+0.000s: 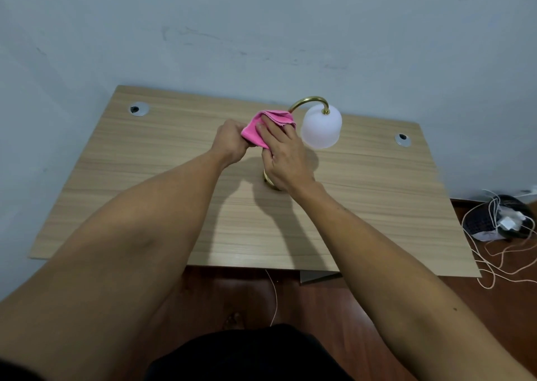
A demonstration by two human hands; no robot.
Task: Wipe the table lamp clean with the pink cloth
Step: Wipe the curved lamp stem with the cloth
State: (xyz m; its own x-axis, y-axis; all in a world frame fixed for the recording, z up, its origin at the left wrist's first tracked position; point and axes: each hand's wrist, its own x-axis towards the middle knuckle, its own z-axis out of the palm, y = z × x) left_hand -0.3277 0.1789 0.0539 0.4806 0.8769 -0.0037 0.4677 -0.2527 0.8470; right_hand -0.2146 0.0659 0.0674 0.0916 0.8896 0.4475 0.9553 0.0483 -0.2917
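Observation:
The table lamp stands near the middle of the wooden table (145, 194). It has a curved brass neck (308, 101), a white frosted shade (321, 129) hanging on the right and a brass base (268, 178) mostly hidden under my right hand. The pink cloth (268, 126) is bunched around the lamp's upright stem, just left of the shade. My left hand (231, 141) grips the cloth's left side. My right hand (283, 155) presses on the cloth from the front, fingers spread over it. The stem itself is hidden by cloth and hands.
Two round cable grommets (139, 109) (402, 139) sit in the table's back corners. A blue-grey wall rises right behind the table. On the wooden floor at the right lie a dark bundle with white plugs (499, 218) and loose white cords (508, 264).

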